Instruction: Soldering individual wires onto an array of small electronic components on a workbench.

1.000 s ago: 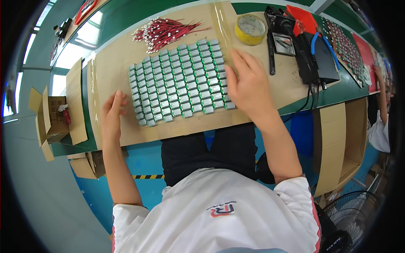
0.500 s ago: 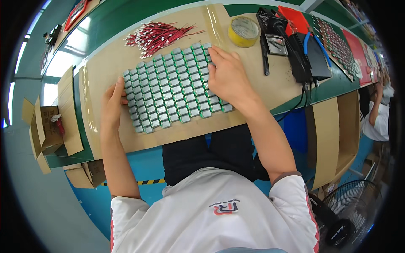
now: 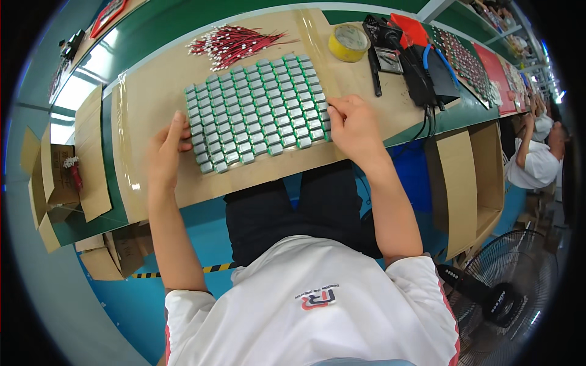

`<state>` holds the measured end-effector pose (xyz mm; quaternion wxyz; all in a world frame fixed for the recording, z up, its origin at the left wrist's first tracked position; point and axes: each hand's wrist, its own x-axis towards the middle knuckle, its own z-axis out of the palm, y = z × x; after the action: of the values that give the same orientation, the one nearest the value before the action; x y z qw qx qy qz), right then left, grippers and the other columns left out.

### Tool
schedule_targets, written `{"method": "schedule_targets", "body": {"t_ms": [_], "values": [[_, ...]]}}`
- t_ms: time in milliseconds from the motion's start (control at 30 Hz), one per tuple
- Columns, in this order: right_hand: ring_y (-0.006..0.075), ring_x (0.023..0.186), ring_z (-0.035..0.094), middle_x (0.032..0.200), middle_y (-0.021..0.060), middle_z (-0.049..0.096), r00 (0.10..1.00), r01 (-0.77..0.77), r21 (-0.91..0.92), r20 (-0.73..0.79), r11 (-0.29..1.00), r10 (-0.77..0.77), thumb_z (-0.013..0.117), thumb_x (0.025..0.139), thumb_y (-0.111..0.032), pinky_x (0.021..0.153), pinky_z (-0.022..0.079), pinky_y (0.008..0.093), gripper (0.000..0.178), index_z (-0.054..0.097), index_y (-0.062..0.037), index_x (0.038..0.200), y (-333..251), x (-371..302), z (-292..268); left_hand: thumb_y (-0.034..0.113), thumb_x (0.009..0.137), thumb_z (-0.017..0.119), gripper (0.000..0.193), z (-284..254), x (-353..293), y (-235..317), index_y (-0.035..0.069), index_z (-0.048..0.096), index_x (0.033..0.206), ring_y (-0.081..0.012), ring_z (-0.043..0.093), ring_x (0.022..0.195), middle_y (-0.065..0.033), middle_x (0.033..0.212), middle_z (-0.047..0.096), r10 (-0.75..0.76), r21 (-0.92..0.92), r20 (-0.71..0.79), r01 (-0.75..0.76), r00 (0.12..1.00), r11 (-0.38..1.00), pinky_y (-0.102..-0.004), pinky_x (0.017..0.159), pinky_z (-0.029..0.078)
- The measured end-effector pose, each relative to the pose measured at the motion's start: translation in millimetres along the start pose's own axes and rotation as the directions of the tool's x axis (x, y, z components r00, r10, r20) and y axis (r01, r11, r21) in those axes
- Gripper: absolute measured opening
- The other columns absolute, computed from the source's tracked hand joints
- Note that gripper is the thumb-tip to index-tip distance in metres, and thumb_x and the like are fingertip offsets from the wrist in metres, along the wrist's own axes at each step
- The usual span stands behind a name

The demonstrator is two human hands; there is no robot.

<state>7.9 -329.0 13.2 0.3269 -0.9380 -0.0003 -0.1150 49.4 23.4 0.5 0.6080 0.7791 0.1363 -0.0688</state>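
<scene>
A wide block of small silver-grey cells with green circuit strips lies on the cardboard sheet, in close, slightly stepped rows. They look like small battery cells. At the block's left edge is my left hand, its thumb raised and apart from the fingers, fingertips against the outer cells. My right hand is at the right edge, fingers curled and thumb close to the forefinger, touching the end cells. The undersides of both hands are hidden. Beyond the block lies a heap of red and black wires with white connectors.
A yellow tape roll, a black pen-like tool and blue-handled pliers lie at the right, near black cables. Open cardboard boxes stand below the table. A fan is at lower right. Co-workers sit far right.
My right hand has moved from the block's upper right corner down along its right edge, its fingers now more curled. The block lies straighter, its right edge more even. The whole view has shifted slightly.
</scene>
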Motion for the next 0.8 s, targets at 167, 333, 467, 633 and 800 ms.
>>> {"method": "schedule_targets", "body": {"t_ms": [167, 333, 467, 633, 800], "values": [[0.0393, 0.097, 0.064, 0.102, 0.0231, 0.067, 0.996, 0.051, -0.012, -0.079, 0.999, -0.052, 0.062, 0.091, -0.008, 0.088, 0.052, 0.0444, 0.023, 0.071, 0.0054, 0.107, 8.1, 0.9, 22.7, 0.057, 0.096, 0.061, 0.066, -2.8, 1.1, -6.4, -0.005, 0.069, 0.12, -0.0139, 0.056, 0.088, -0.0088, 0.105, 0.066, 0.032, 0.047, 0.028, -0.034, 0.999, 0.998, -0.0272, 0.079, 0.048], [0.0395, 0.097, 0.064, 0.101, 0.0226, 0.067, 0.995, 0.096, -0.125, -0.022, 0.988, -0.099, 0.062, 0.091, -0.007, 0.087, 0.052, 0.0438, 0.023, 0.071, 0.0043, 0.109, 8.7, -1.1, 16.1, 0.055, 0.098, 0.059, 0.065, -2.2, -8.5, -3.7, -0.006, 0.07, 0.118, -0.0154, 0.064, 0.094, -0.0115, 0.103, 0.072, 0.129, -0.081, 0.058, -0.124, 0.99, 0.989, -0.029, 0.079, 0.051], [0.0356, 0.089, 0.065, 0.096, 0.0206, 0.066, 0.997, 0.066, -0.104, -0.035, 0.992, -0.07, 0.061, 0.093, -0.008, 0.082, 0.052, 0.0407, 0.022, 0.071, 0.0039, 0.109, 4.3, -6.0, 19.0, 0.049, 0.101, 0.059, 0.062, -14.2, -15.8, -25.9, -0.008, 0.065, 0.124, -0.0181, 0.064, 0.104, -0.0145, 0.116, 0.069, 0.173, -0.25, 0.078, -0.148, 0.982, 0.957, -0.0303, 0.086, 0.053], [0.0332, 0.084, 0.064, 0.092, 0.0192, 0.065, 0.994, 0.083, -0.099, -0.067, 0.992, -0.09, 0.06, 0.095, -0.008, 0.079, 0.051, 0.0408, 0.022, 0.07, 0.0049, 0.109, 8.2, -12.9, 22.8, 0.039, 0.106, 0.054, 0.055, -27.2, -40.5, -61.9, -0.009, 0.06, 0.131, -0.0232, 0.065, 0.115, -0.0181, 0.126, 0.066, 0.235, -0.397, -0.021, -0.224, 0.972, 0.89, -0.0334, 0.094, 0.054], [0.0344, 0.093, 0.065, 0.101, 0.0208, 0.067, 0.989, 0.109, -0.123, -0.088, 0.986, -0.121, 0.059, 0.097, -0.009, 0.085, 0.052, 0.0406, 0.023, 0.07, 0.0046, 0.112, 9.4, -19.3, 24.1, 0.035, 0.108, 0.049, 0.057, -14.2, -52.4, -61.2, -0.011, 0.048, 0.142, -0.0259, 0.06, 0.124, -0.0204, 0.137, 0.06, 0.325, -0.477, 0.14, -0.224, 0.935, 0.85, -0.036, 0.104, 0.05]]}}
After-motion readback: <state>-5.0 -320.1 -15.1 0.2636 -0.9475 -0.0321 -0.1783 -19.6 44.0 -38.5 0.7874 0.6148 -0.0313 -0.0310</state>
